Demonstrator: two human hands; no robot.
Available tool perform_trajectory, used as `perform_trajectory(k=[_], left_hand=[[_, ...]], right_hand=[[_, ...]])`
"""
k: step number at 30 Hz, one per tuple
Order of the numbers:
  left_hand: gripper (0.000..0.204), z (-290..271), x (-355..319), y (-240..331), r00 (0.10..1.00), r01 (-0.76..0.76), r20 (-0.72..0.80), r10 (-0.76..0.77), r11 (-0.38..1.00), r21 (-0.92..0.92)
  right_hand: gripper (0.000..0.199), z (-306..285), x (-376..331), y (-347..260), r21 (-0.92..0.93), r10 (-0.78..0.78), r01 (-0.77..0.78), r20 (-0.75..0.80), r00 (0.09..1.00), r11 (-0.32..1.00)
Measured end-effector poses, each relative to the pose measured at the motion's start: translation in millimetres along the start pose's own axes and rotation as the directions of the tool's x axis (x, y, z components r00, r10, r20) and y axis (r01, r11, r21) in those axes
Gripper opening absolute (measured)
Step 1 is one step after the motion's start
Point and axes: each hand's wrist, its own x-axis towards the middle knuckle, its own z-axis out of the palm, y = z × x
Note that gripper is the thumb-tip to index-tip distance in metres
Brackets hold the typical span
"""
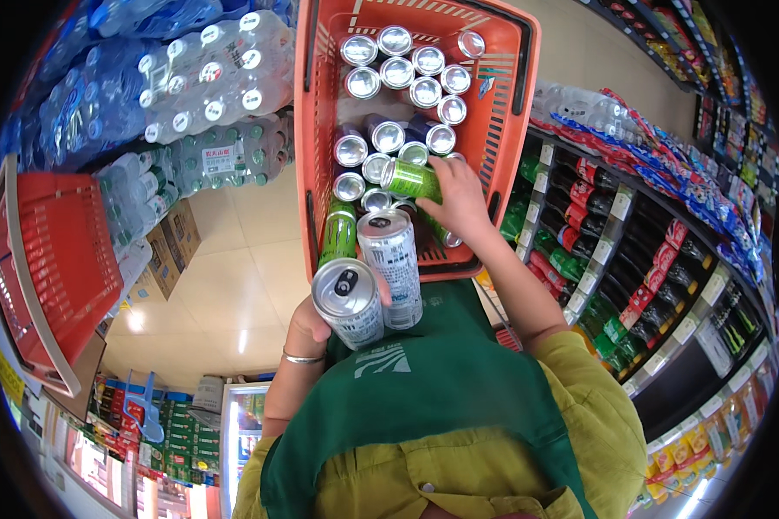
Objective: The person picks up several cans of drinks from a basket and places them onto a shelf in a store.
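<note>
My left hand (310,318) is closed around a white drink can (348,298), held upright close to my apron. Its fingertips show between that can and a second white can (391,268), which stands against it; I cannot tell whether the hand grips both. My right hand (460,197) reaches into a red basket (528,52) with its fingers wrapped round a green drink can (411,180), lying on its side above the others. Several upright cans (395,72) fill parts of the basket. Another green can (338,233) leans at the near left.
A shelf of bottled soft drinks (632,259) runs along the right. Shrink-wrapped water bottles (216,73) are stacked at the left, above cardboard boxes (175,246). A second red basket (56,251) stands at the far left. Pale floor tiles (242,208) show between.
</note>
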Motion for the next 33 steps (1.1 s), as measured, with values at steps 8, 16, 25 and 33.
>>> perform_trajectory(k=[8,16,25,33], left_hand=[[0.088,4,30,18,0.983,0.184,-0.009,-0.184,0.983,0.021],[0.155,2,54,24,0.942,0.326,0.096,-0.322,0.945,-0.027],[0.108,-4,50,18,0.955,0.213,0.163,-0.247,0.956,0.202],[0.129,-15,44,2,0.964,0.056,0.249,-0.092,0.988,0.145]], right_hand=[[0.066,8,-10,23,0.017,-0.058,0.056,0.093,0.994,0.998],[0.063,-1,-13,23,0.112,-0.165,0.146,0.183,0.969,0.983],[0.061,14,-11,13,0.058,-0.149,0.142,0.152,0.977,0.988],[0.059,-11,58,21,0.091,0.003,0.007,-0.110,0.994,0.996]])
